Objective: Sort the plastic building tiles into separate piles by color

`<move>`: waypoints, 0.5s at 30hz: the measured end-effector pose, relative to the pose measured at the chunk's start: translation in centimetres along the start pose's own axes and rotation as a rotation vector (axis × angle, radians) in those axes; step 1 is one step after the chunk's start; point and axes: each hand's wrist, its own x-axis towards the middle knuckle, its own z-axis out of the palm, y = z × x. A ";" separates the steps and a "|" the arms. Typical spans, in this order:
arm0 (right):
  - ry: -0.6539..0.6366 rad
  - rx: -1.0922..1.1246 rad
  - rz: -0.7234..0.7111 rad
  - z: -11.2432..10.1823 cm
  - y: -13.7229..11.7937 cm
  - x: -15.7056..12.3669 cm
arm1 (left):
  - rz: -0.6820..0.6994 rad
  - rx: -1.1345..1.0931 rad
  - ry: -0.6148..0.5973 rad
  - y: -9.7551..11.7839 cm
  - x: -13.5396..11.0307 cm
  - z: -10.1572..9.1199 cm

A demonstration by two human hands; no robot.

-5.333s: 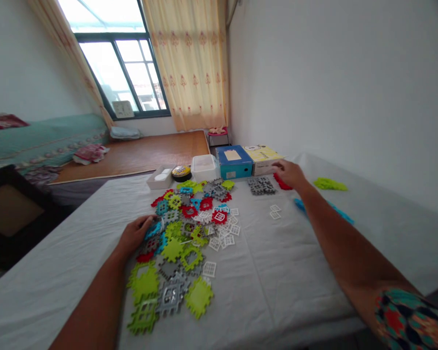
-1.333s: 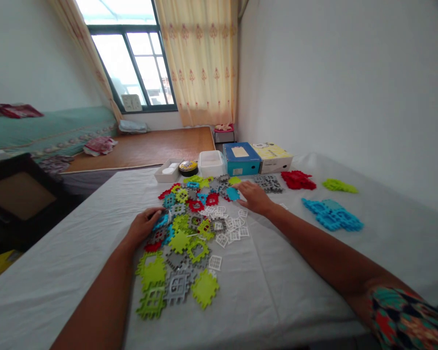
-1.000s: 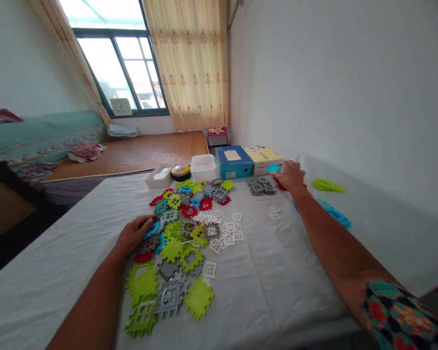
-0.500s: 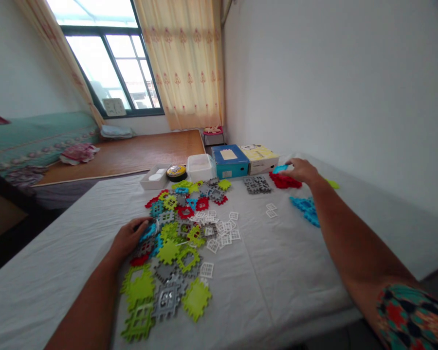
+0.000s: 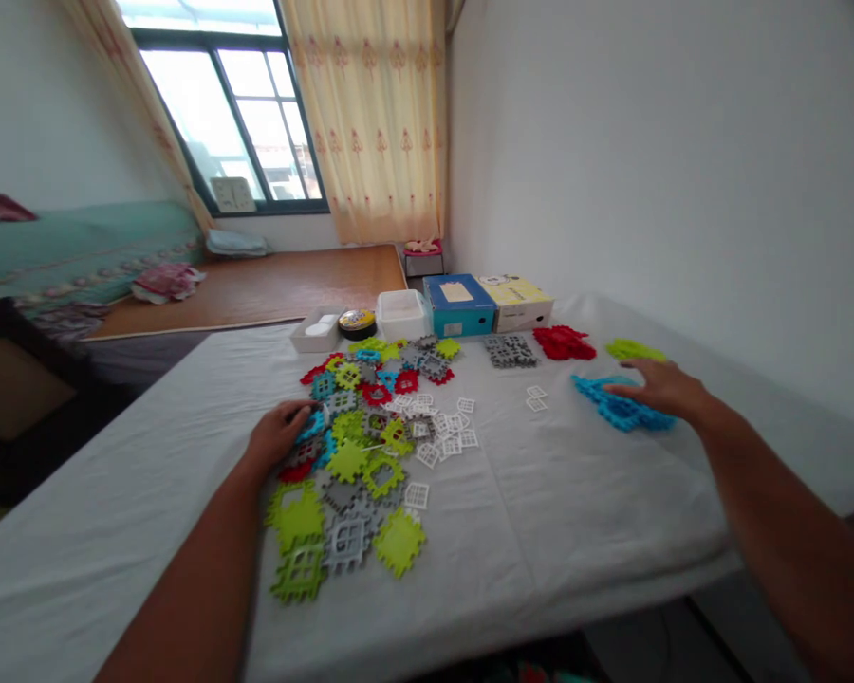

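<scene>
A mixed heap of green, grey, blue and red notched plastic tiles (image 5: pixel 356 446) lies on the white table sheet (image 5: pixel 555 493). My left hand (image 5: pixel 279 433) rests on the heap's left edge, fingers curled onto a blue tile (image 5: pixel 311 426). My right hand (image 5: pixel 660 387) lies flat, fingers stretched out, on a pile of blue tiles (image 5: pixel 616 404) at the right. Sorted piles sit beyond it: red tiles (image 5: pixel 564 342), green tiles (image 5: pixel 633 350) and grey tiles (image 5: pixel 510 349). Small white window-grid pieces (image 5: pixel 445 438) are scattered by the heap.
Along the table's far edge stand a blue box (image 5: pixel 459 304), a yellow-topped box (image 5: pixel 518 300), a clear tub (image 5: pixel 401 313), a round tin (image 5: pixel 357 323) and a white tray (image 5: pixel 315 332). A white wall runs along the right. A bed and wooden platform lie beyond.
My right hand took a blue tile from the heap, carried it past the red pile and came down on the blue pile. My left hand stayed on the heap's edge.
</scene>
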 end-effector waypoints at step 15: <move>-0.198 0.273 -1.366 3.2 -34.3 -9.1 | 0.027 -0.056 0.005 1.1 -0.9 0.1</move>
